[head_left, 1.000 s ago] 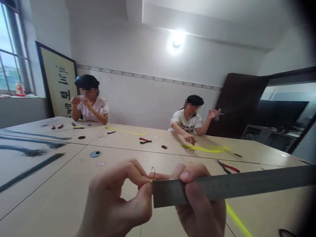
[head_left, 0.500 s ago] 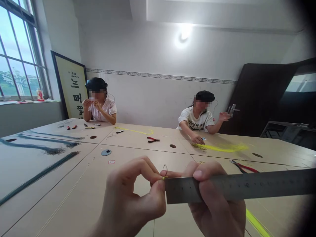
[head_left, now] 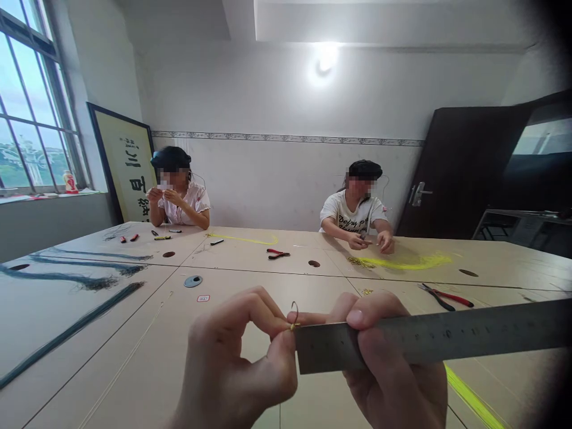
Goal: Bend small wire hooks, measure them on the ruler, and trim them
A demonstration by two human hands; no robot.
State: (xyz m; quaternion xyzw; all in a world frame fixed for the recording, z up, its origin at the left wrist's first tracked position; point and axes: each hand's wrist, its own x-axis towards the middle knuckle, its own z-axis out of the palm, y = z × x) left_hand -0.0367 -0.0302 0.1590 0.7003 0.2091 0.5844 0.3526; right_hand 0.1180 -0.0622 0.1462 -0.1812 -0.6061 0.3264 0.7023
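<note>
Between the thumb and forefinger of my left hand (head_left: 248,351) a fish hook (head_left: 294,312) is pinched, its bend pointing up and yellow thread wound at its base. A steel ruler (head_left: 429,341) is gripped in my right hand (head_left: 388,357), thumb on its near face, and it stretches out to the right. The ruler's left end sits right beside my left fingertips and the hook's base. My right forefinger reaches behind the ruler toward the hook. Whether that fingertip touches the hook I cannot tell.
Red-handled pliers (head_left: 447,296) lie at the right, others (head_left: 277,254) farther back. Bright yellow line (head_left: 473,396) runs at the lower right, and dark teal bundles (head_left: 75,330) lie at the left. Two people sit across the table (head_left: 241,387). A grey disc (head_left: 193,281) lies ahead.
The view has shifted slightly; my hands keep their hold on hook and ruler. Across the table, the right-hand person's raised hand has come down beside the other hand.
</note>
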